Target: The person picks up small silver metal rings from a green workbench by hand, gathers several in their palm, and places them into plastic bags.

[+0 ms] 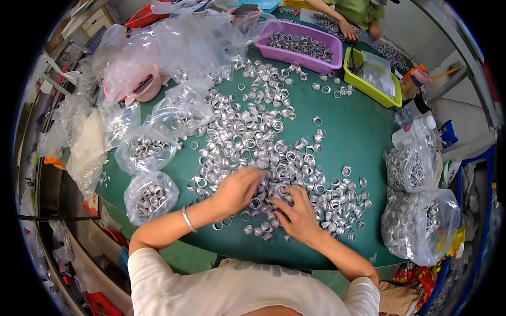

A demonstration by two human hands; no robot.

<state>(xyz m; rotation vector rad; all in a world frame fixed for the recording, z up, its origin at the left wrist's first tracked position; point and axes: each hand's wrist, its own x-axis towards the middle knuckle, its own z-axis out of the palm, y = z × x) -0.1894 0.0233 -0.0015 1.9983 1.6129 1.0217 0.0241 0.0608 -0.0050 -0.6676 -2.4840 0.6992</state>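
A broad heap of silver-coloured metal rings [247, 142] spreads over the green table [348, 126] in front of me. At its near side, my left hand [240, 188] has its fingers curled together among the rings; the fingertips and whatever they hold are hidden. Just to the right, my right hand [299, 215] is bent inward, with thumb and fingers around a few rings [282, 190]. Both hands are close together, and loose rings lie between and below them. A bangle [188, 219] circles my left wrist.
Clear bags of rings [151, 198] stand at left, and more bags [420, 224] at right. A purple basket [300, 46] of rings and a yellow-green tray [373, 79] sit at the far side. Plastic bags cover a pink bucket [147, 84]. Another person's hand [348, 30] works beyond.
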